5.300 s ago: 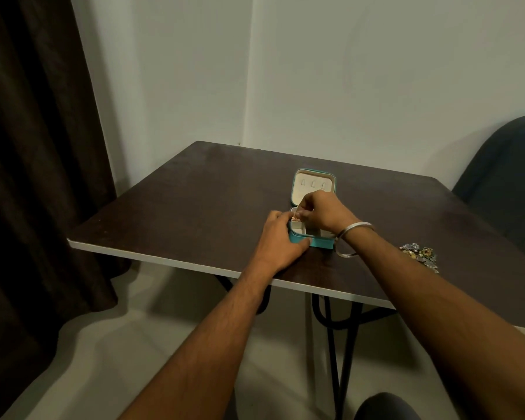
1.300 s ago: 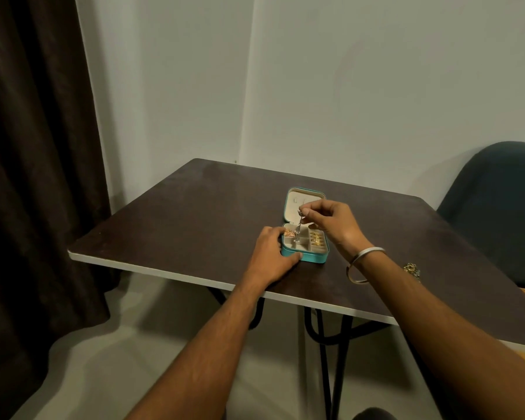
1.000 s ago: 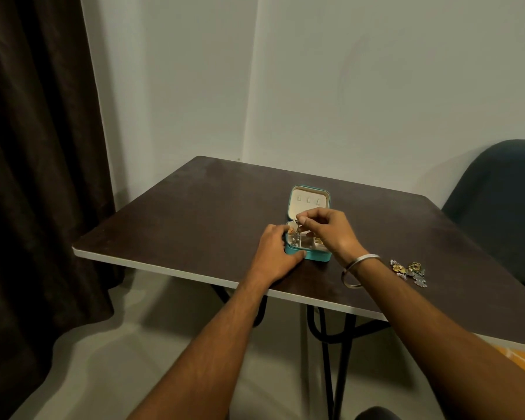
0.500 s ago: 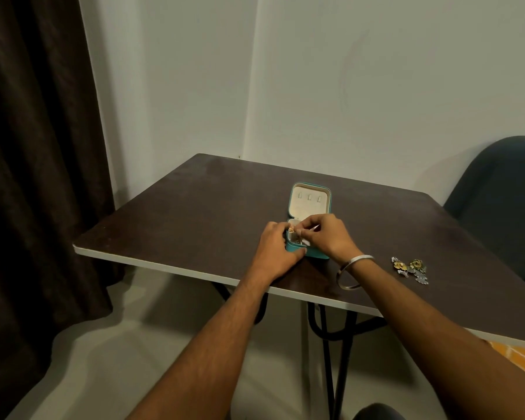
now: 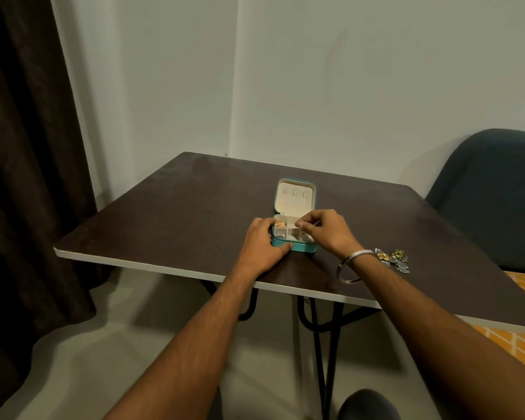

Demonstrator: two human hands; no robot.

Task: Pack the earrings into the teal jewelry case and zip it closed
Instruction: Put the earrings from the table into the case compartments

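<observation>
The teal jewelry case (image 5: 294,234) sat open near the front edge of the dark table (image 5: 170,213), lid upright at the far side, cream tray facing me.

Head view: my left hand (image 5: 262,248) gripped the case's near-left corner, thumb along the front wall; I judged this kept the light case from sliding while I loaded it. My right hand (image 5: 326,230) hovered over the tray's right compartments, fingers curled in a pinch; whether an earring was held there, I could not tell. A gold piece (image 5: 280,224) lay in the far-left compartment. More loose earrings (image 5: 393,259) waited on the table, right of the case, beyond my bangle (image 5: 350,266), so packing was unfinished and zipping not yet started.
</observation>
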